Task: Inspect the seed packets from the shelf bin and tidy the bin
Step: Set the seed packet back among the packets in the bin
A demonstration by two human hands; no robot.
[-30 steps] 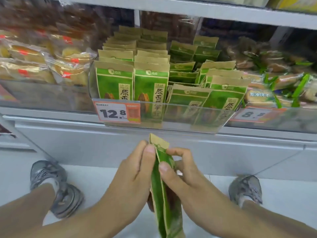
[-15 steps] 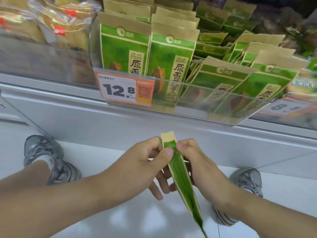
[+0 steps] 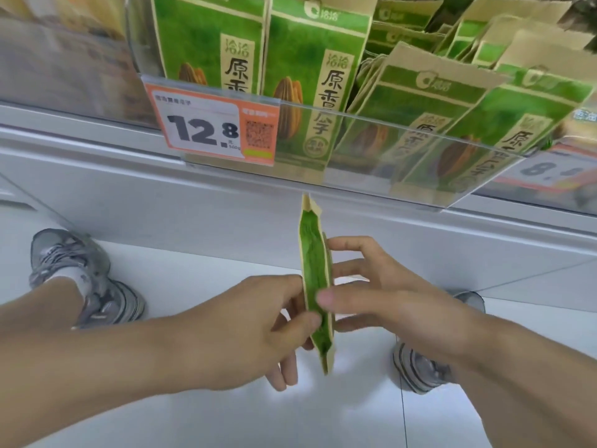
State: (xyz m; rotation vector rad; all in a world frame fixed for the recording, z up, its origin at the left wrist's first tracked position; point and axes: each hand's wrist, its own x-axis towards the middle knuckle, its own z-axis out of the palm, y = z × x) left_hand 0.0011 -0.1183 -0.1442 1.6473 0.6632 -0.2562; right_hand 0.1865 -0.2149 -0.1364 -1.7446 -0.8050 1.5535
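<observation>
Below one shelf bin (image 3: 323, 150), left hand (image 3: 258, 331) and right hand (image 3: 387, 305) pinch one seed packet (image 3: 313, 286).

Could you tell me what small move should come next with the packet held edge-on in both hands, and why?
Probably turn the held packet so a broad face looks up at the camera. Right now both the left hand and the right hand pinch it edge-on below the shelf bin, so its printed faces cannot be inspected.
</observation>
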